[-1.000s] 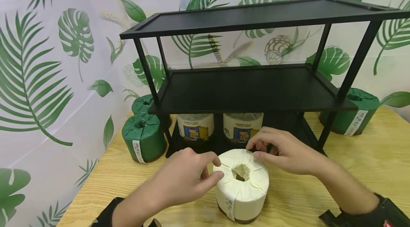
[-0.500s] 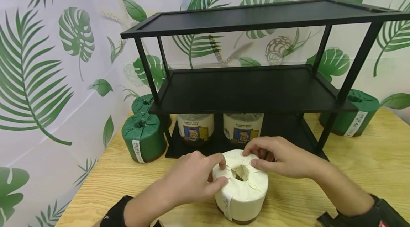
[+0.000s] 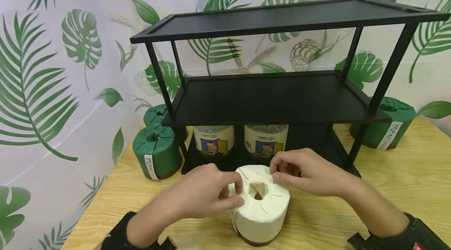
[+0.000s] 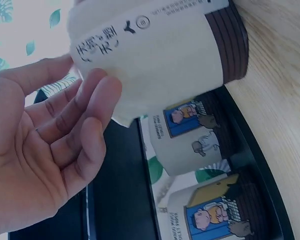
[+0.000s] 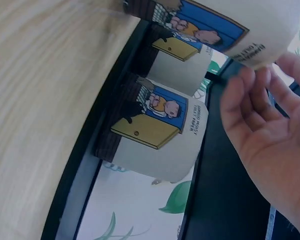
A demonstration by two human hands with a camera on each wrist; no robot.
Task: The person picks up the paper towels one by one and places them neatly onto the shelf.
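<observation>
A cream paper-wrapped toilet roll (image 3: 262,220) stands upright on the table in front of the rack, its wrapper tucked into the centre hole. At its left upper edge is my left hand (image 3: 204,191), thumb and index finger apart and loosely bent. The left wrist view shows that hand's fingertips (image 4: 107,90) right at the roll's printed paper band. My right hand (image 3: 310,173) pinches the roll's upper right rim between thumb and bent fingers. In the right wrist view the cartoon picture on the roll (image 5: 225,25) faces the rack.
A black rack (image 3: 275,97) stands behind the roll; its upper two shelves are bare. Two cartoon-printed toilet rolls (image 3: 213,140) sit on its bottom shelf. Green-wrapped rolls stand to the left (image 3: 156,152) and right (image 3: 384,124) of the rack on the wooden table (image 3: 370,179).
The roll has turned, its paper band shifting from the front toward the left, and it has shifted slightly left. My left thumb and index finger reached further over the top, then drew back left.
</observation>
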